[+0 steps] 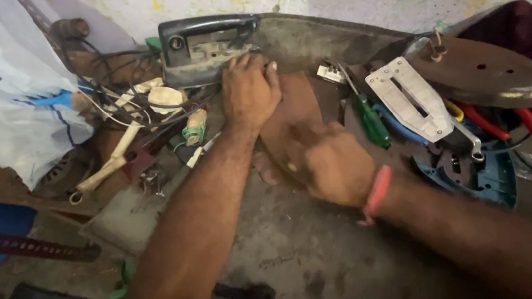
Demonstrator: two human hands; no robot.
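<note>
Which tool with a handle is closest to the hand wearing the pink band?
The green-handled screwdriver, lying just beyond the right hand. The red-handled pliers lie farther right.

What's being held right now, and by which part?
The left hand presses on the dark iron body at its lower edge, beside the grey handle end. The right hand lies on the brown piece below it; its grip is blurred.

The iron body (pixel 214 45) lies at the back of the tabletop (pixel 291 253), with the tangled wires (pixel 133 94) to its left. To its right lie the screwdriver (pixel 368 118), then the metal plate (pixel 410 99), and the soleplate (pixel 491 70) farthest right.
</note>
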